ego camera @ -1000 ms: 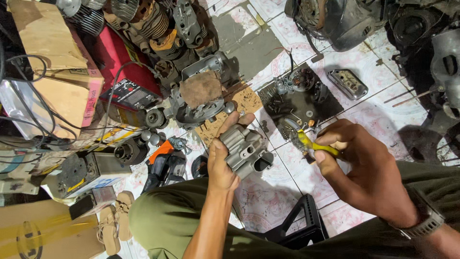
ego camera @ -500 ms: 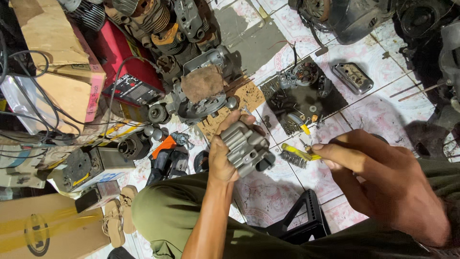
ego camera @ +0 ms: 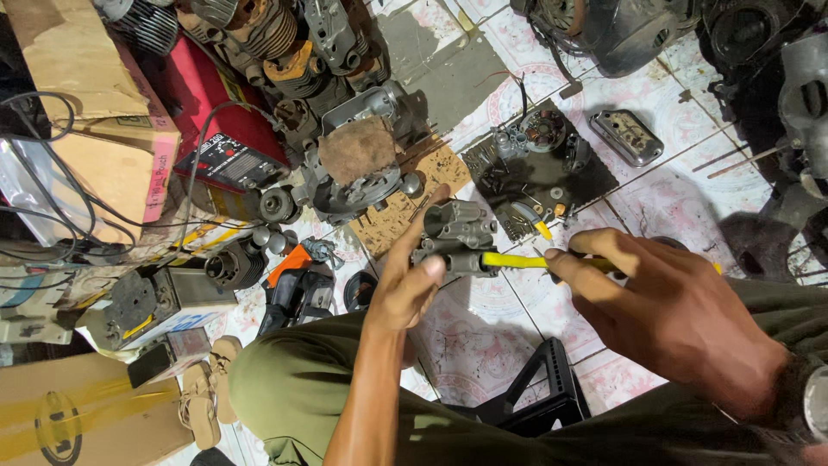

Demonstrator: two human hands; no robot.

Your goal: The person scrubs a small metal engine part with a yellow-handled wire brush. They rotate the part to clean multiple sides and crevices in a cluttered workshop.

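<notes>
Bright overhead light, soft shadows, blurred edges

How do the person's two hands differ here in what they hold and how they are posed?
The left hand steadies a grey metal engine part from the side, fingers stretched upward along it; the right hand is curled around a yellow-handled tool. The left hand reaches up from below, while the right hand comes in from the right side, the tool's end meeting the part. Only the right arm wears a wristwatch. Both are bare and work above the tiled floor.

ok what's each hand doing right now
left hand: closed on the grey metal part
right hand: closed on a yellow-handled tool, tip at the part
</notes>
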